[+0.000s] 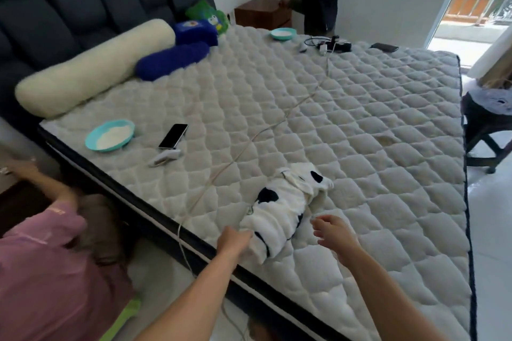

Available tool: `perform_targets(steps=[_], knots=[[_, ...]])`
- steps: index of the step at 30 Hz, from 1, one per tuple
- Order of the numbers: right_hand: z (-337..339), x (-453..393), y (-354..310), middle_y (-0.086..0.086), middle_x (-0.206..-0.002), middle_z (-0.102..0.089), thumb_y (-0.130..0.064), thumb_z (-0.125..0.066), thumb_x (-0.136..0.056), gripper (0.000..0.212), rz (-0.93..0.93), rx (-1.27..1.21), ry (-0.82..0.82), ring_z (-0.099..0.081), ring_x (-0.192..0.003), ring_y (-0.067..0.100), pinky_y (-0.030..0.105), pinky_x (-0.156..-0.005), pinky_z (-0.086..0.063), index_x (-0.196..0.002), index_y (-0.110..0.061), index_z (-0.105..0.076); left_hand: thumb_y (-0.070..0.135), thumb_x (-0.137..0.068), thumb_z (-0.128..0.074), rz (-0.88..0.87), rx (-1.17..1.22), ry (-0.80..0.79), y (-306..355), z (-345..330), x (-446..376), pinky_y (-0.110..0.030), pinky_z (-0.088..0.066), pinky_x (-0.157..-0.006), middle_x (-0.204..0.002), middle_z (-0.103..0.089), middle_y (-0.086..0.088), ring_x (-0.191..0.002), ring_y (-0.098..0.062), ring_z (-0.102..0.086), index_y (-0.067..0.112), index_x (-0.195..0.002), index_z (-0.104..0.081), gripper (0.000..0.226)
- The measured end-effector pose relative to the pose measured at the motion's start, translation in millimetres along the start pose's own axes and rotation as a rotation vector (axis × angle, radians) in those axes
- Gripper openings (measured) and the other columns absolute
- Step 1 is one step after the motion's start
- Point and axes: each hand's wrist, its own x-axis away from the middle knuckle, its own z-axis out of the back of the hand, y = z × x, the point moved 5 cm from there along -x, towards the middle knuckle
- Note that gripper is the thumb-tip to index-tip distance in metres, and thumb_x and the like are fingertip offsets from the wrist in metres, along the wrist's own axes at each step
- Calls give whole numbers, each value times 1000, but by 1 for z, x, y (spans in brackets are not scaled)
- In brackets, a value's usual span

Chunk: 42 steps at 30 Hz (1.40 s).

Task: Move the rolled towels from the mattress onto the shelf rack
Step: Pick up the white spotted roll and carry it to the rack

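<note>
Near the mattress (346,124) edge closest to the camera lies the rolled towel (279,207), white w/ black patches, fluffy, a bit loose and bunched rather than a tight roll. Its long axis runs diagonally, from the near-left end by the edge up and right toward the middle of the bed. Left hand (234,239) is at that near end, fingers closed on the fabric, gripping it. Right hand (333,231) hovers just beside the towel's right flank, fingers spread and slack, holding nothing, not touching as far as I can tell. So left is on it already; right needs to come in leftward to cradle the far half. A thin cord (243,152) runs alongside the towel's left, could snag. No shelf rack in view.
</note>
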Motion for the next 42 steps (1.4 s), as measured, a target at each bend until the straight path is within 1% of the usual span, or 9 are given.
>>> perform_targets(steps=[7,9,13,21,27,32,34,38,42], knots=[[-27,-77,-32,8,-77,-50,-36,-69,-83,33,-108,45,46,-49,-69,18,37,-72,-45,-73,-11,-50,54,-68,-75,190,97,-161,26,-12,-65,-42,-44,-98,-148,-41,-13,-127,-34,-48,9,-149,-24,106],[-39,-93,-31,8,-99,-55,-41,-72,-80,39,-201,31,17,-56,-91,24,42,-87,-51,-97,-12,-51,57,-62,-78,251,75,-248,28,-17,-73,-45,-44,-99,-147,-42,-15,-126,-35,-49,10,-149,-27,111],[-65,-110,-33,10,-144,-44,-50,-75,-76,90,-343,1,-73,-47,-126,33,46,-98,-48,-147,-14,-32,57,-64,-78,409,70,-363,27,-22,-74,-59,-40,-97,-145,-43,-18,-129,-40,-45,11,-145,-34,103],[-73,-135,-18,10,-123,-58,-36,-82,-73,81,-454,-131,-97,-57,-114,32,46,-96,-50,-139,-11,-43,53,-49,-87,406,114,-501,20,-27,-94,-60,-48,-93,-117,-66,-9,-106,-32,-61,22,-121,-59,83],[-70,-134,-11,12,-128,-58,-35,-83,-70,84,-409,-155,-71,-58,-112,32,46,-91,-52,-139,-8,-43,41,-64,-84,296,200,-492,24,-27,-88,-48,-55,-86,-108,-71,-5,-96,-24,-66,26,-112,-63,54],[-70,-113,-16,2,-96,-59,-29,-80,-77,70,-327,-161,-90,-58,-92,26,39,-77,-51,-135,-8,-47,34,-68,-83,203,252,-457,19,-18,-67,-36,-57,-74,-107,-73,-6,-94,-23,-68,23,-113,-65,50],[-75,-101,-17,4,-102,-62,-31,-83,-71,75,-284,-170,-115,-61,-92,24,37,-70,-53,-134,-12,-47,32,-68,-83,169,288,-426,11,-11,-54,-36,-57,-77,-106,-73,-7,-95,-23,-68,22,-112,-66,48],[-94,-67,-21,5,-116,-63,-35,-84,-69,76,-188,-153,-228,-60,-104,28,43,-84,-54,-133,-16,-49,30,-69,-83,129,390,-303,-14,10,-11,-44,-55,-89,-108,-73,-5,-100,-25,-67,24,-110,-65,44],[-119,-17,-27,3,-117,-63,-34,-81,-73,71,-49,-94,-357,-60,-101,25,42,-83,-54,-133,-16,-48,28,-74,-80,75,475,-145,-48,37,51,-25,-55,-57,-96,-71,2,-83,-14,-67,27,-109,-62,40]])
